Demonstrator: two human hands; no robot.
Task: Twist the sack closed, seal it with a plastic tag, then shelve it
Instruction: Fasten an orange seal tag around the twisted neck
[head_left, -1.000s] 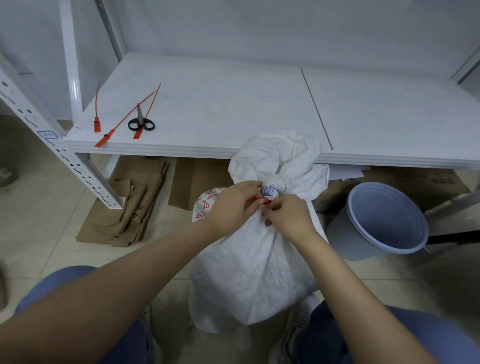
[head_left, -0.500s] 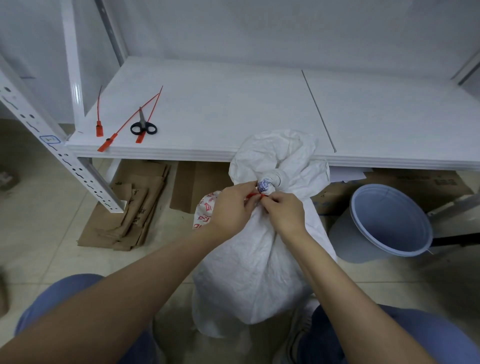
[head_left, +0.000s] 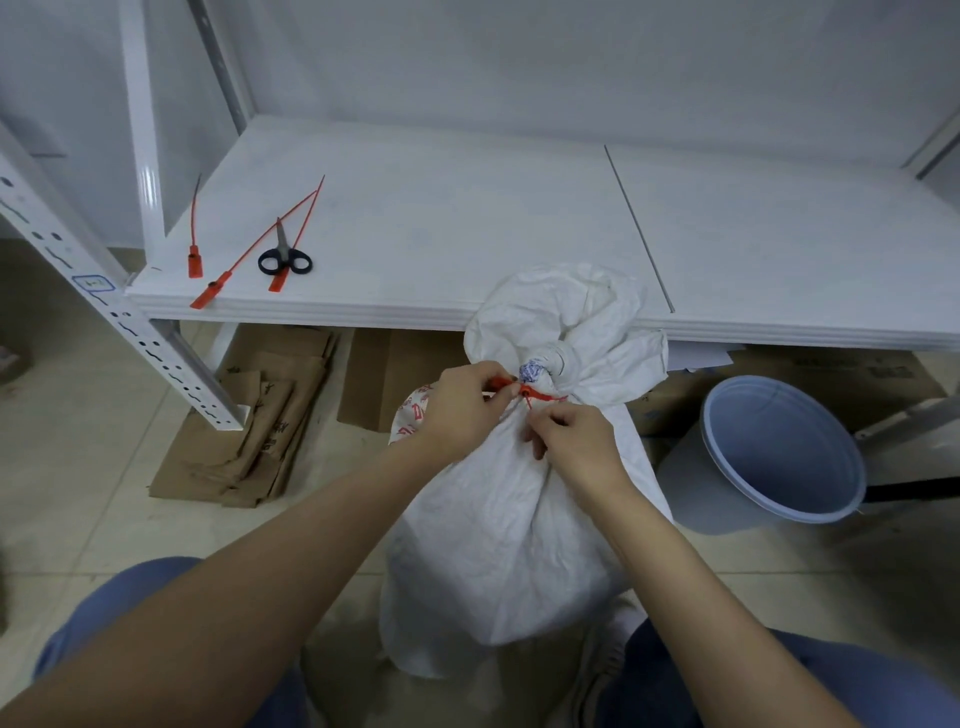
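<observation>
Sack stands upright on the tiled floor, right in front of the shelf edge & btwn the person's knees. Its neck is twisted tight, w/ the loose top flaring out above the twist and overlapping the shelf lip in my view.

Plastic tag, red, is looped round the twisted neck; I can see its strap running across the near side of the neck.

The left hand sits against the left side of the neck, fingers curled, thumb & forefinger pinching the red end of the tag. The right hand rests on the sack's shoulder just below the neck, fingers curled in, tips just under the strap and nearly touching it. Can't tell from here whether those tips pinch the tag's thin tail, the cloth or nothing. The two hands are close, fingertips almost meeting at the neck.

On the shelf, far left & well apart from the sack: black-handled scissors w/ three spare red tags lying beside and under them. A pale blue bucket sits on the floor to the right of the sack. Flattened cardboard lies under the shelf at left.
</observation>
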